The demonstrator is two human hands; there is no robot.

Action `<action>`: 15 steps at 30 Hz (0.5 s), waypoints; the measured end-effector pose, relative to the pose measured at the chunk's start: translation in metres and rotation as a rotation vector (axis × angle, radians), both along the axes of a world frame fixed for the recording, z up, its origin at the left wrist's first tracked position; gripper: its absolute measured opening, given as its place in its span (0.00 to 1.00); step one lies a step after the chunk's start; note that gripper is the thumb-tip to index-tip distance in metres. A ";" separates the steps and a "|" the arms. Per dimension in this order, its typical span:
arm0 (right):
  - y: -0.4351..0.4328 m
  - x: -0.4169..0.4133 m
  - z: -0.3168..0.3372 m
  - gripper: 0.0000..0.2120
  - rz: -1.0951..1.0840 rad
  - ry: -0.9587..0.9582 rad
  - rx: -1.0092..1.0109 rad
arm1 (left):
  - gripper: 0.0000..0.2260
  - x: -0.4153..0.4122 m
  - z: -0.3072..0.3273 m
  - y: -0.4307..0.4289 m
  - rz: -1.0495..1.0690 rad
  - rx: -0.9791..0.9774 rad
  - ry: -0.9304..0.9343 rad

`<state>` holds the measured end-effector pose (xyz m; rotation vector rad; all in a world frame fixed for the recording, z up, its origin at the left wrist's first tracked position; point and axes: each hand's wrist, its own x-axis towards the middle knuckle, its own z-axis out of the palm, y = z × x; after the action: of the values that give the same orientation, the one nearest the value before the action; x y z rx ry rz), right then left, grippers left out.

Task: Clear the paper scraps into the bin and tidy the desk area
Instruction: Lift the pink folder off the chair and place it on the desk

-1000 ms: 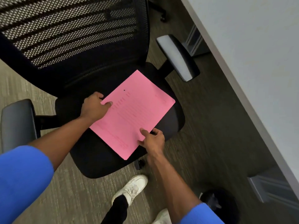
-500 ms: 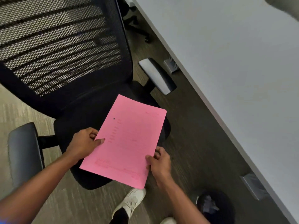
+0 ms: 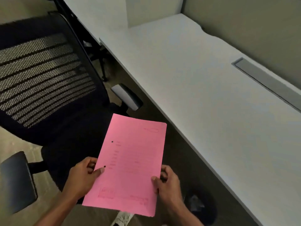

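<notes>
Both hands — left (image 3: 81, 178) and right (image 3: 167, 183) — pinched the near side edges of the pink sheet (image 3: 130, 162), held in the air, its long axis pointing up toward the desk's front edge (image 3: 164, 111); the bin (image 3: 202, 207) sat just right of the right hand — the nearer one.

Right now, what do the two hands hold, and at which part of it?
Both hold one pink sheet. The left hand pinches its left edge, and the right hand pinches its right edge, both on the lower half.
</notes>
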<state>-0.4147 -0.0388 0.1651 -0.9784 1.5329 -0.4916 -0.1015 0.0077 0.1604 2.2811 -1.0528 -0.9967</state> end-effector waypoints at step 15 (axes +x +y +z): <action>-0.004 -0.126 0.092 0.15 -0.101 0.014 -0.201 | 0.16 -0.133 0.094 -0.040 -0.097 -0.184 0.002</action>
<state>-0.5402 -0.0426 0.2572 -1.0626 1.5732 -0.7231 -0.2347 -0.0320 0.2542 2.0984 -1.2111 -0.8992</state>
